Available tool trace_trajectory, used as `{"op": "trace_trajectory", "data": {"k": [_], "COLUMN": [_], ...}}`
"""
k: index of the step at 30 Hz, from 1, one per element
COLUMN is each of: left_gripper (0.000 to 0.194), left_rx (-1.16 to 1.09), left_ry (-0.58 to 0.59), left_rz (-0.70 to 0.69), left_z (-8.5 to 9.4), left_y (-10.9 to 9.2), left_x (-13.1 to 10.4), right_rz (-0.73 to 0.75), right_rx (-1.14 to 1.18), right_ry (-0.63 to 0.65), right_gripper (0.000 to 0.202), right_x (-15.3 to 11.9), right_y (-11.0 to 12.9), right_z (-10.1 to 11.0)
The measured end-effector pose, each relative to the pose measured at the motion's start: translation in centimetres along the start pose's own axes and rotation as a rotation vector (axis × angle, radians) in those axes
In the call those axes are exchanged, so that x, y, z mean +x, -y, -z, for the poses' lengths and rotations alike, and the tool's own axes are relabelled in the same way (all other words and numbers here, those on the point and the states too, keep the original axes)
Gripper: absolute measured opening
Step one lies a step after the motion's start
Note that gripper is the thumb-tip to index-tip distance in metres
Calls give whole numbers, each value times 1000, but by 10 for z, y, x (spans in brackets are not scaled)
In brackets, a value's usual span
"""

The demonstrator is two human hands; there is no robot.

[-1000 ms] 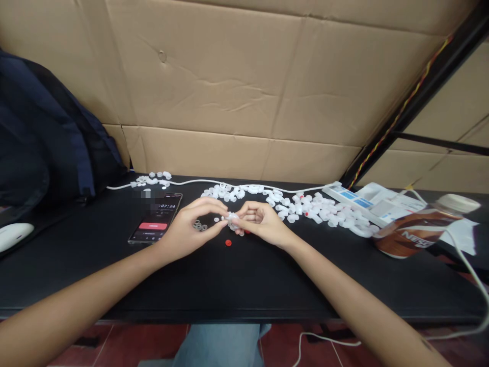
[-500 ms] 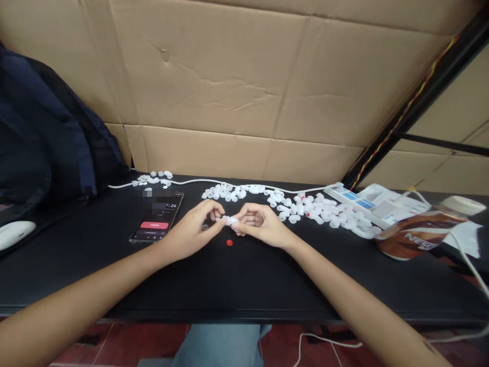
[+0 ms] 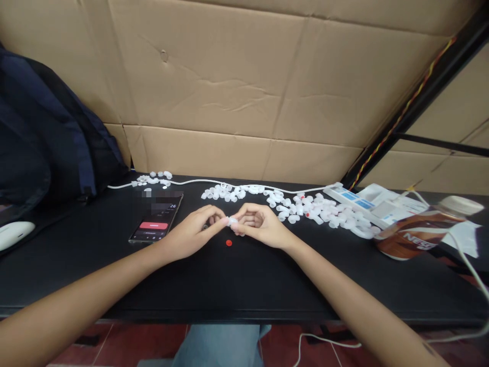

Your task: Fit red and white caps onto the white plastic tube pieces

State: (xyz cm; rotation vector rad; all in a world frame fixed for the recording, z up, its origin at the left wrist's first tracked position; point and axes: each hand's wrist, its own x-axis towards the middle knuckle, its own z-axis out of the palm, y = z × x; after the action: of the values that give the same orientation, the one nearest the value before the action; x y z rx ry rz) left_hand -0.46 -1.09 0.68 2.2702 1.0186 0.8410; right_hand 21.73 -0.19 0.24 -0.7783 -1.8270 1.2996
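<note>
Between my fingertips is a small white plastic piece (image 3: 231, 221), partly covered by the fingers. My left hand (image 3: 196, 228) pinches its left end between thumb and forefinger. From the other side, my right hand (image 3: 262, 224) grips it with thumb and curled fingers. Just below lies a small red disc (image 3: 228, 243) on the black table (image 3: 237, 285). A small ring-like piece (image 3: 205, 226) shows partly behind my left hand. Beyond the hands, loose white plastic pieces (image 3: 225, 192) lie in a row that widens into a pile (image 3: 324, 209) on the right.
A phone (image 3: 155, 224) lies left of my left hand, with a small cluster of white pieces (image 3: 155, 179) behind it. A brown-labelled bottle (image 3: 416, 234) and a white-blue tray (image 3: 359, 201) stand right. A backpack (image 3: 49, 127), a white mouse (image 3: 16, 234) and a cable (image 3: 198, 180) are also there.
My left fingertips have moved slightly right, closer to my right hand, and now cover more of the white plastic piece. The surrounding things stay where they were.
</note>
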Motion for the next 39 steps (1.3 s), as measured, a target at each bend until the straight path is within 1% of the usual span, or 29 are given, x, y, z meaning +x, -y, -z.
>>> {"op": "trace_trajectory", "data": {"k": [2,3,5,7,8,9,11,14,16,18,20,25,29,32,34,36,37,39], "left_gripper": [28,24,14,22,26,28,25,34,25,15,12,10,14,16,16,17,20,31], "left_rx": [9,7,-10,-18,-16,-12,-2,14,15,20,63,293,397,442,462,483,490,496], "left_ry": [25,16,-40,-86,-93,-90,-47,26,9,-43,-70,-3,55,81,82,45,13,-51], "left_rz": [-4,-22,-78,-108,-98,-74,-16,-1,-41,-97,-165,-314,-420,-468,-458,-413,-376,-294], "left_z": [0,-1,-2,-2,-2,-1,0,1,0,0,-1,1,2,1,0,0,0,1], "left_y": [1,1,1,0,0,-1,-2,-2,0,1,1,1,0,-1,-2,-3,-3,-3], "left_x": [1,1,1,0,0,-1,-1,0,1,1,0,-4,-6,-7,-6,-5,-5,-5], "right_rz": [3,-1,-14,-21,-17,-11,5,13,-1,-20,-45,-154,-254,-312,-316,-266,-213,-56], "right_rx": [-11,-10,-4,-4,-7,-9,-12,-15,-9,6,31,145,233,262,237,152,72,-202], "right_ry": [4,4,-6,-20,-24,-24,-17,-12,-8,4,29,146,223,276,290,251,198,19], "right_gripper": [22,22,23,24,24,25,25,25,24,24,24,26,25,24,26,27,27,24], "right_x": [0,0,0,0,0,0,0,0,0,0,0,0,-1,-2,-2,0,0,1], "right_y": [0,1,2,3,3,3,2,1,1,2,3,7,8,9,10,10,10,8], "right_z": [0,0,0,-1,-1,-1,-1,-1,0,0,0,3,7,9,8,8,9,15]}}
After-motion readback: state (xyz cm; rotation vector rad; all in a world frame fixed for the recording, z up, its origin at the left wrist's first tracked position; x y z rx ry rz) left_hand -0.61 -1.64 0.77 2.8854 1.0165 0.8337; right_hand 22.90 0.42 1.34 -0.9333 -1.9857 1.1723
